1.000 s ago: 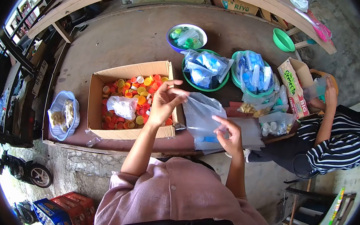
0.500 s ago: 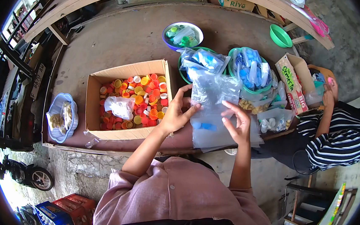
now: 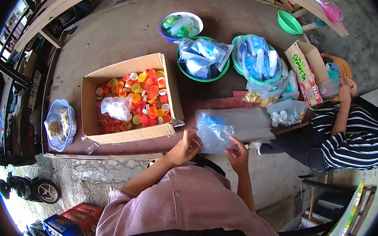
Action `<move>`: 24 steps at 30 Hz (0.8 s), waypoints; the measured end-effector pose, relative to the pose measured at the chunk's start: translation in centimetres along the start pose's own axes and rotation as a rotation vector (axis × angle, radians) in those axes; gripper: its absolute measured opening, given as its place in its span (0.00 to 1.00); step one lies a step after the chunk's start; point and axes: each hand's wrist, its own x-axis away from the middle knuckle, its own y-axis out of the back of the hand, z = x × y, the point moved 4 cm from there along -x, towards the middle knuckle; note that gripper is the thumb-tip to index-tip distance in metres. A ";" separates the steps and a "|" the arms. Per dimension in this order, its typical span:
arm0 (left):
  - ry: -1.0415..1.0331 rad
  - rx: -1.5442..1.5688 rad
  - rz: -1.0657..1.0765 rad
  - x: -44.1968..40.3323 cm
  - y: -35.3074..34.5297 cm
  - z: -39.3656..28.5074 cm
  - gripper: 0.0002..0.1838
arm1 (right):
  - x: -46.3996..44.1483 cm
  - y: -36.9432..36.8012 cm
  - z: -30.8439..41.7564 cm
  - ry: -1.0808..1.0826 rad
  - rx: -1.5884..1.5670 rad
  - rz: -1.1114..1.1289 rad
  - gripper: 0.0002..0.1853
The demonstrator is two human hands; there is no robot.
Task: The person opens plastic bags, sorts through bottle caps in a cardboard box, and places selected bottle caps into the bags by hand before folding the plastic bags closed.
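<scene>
A clear plastic bag [image 3: 216, 138] hangs over the near table edge between my hands. Several blue pieces [image 3: 213, 120] show at its far end; I cannot tell whether they lie inside it or under its film. My left hand [image 3: 185, 149] is at the bag's left edge with fingers curled and thumb near the index finger. At the right edge, my right hand [image 3: 238, 155] pinches the film between thumb and fingers. A stack of flat clear bags [image 3: 253, 125] lies just to the right. Left of my hands stands a cardboard box [image 3: 127, 136] of red, orange, yellow and white caps [image 3: 139, 101].
Beyond lie a green basin [image 3: 201, 78] and a green basket [image 3: 263, 81] of bagged blue pieces, and a purple-rimmed bowl [image 3: 168, 37]. A blue-white tray [image 3: 70, 131] is at left. A person in a striped shirt [image 3: 347, 135] sits right, hands by a carton [image 3: 315, 99].
Both hands have moved down toward my body, bringing the bag's raised film from the far side to the near side. The right fingers have closed from spread to pinching. The view has shifted slightly.
</scene>
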 end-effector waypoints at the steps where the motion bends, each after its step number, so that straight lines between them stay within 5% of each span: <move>1: -0.079 -0.061 -0.030 0.0 -0.2 -0.3 0.29 | 0.3 0.1 -0.5 0.012 -0.010 0.008 0.23; 4: -0.101 -0.224 0.135 -0.2 -0.6 -1.0 0.23 | 0.9 0.6 -1.1 0.056 0.165 -0.002 0.21; 11: -0.202 -0.272 0.092 0.2 -0.8 -0.5 0.13 | 2.0 0.8 1.0 0.267 0.559 -0.036 0.12; 14: -0.480 -0.637 -0.167 0.3 -0.6 -1.3 0.07 | 2.1 0.6 1.4 0.476 0.762 -0.105 0.09; 16: -0.287 -0.252 -0.099 -0.2 -0.6 -0.1 0.05 | 1.8 0.7 -0.3 0.313 0.501 -0.073 0.06; 17: -0.287 -0.251 -0.098 -0.1 -0.6 0.0 0.05 | 1.9 0.6 -0.6 0.313 0.502 -0.075 0.06; 19: 0.035 -0.162 -0.036 0.0 -0.5 0.9 0.06 | 1.6 0.4 -1.2 0.089 0.427 -0.121 0.06; 24: 0.059 0.177 -0.197 0.0 -0.6 2.4 0.10 | 1.4 -0.2 -3.3 -0.076 0.159 -0.245 0.06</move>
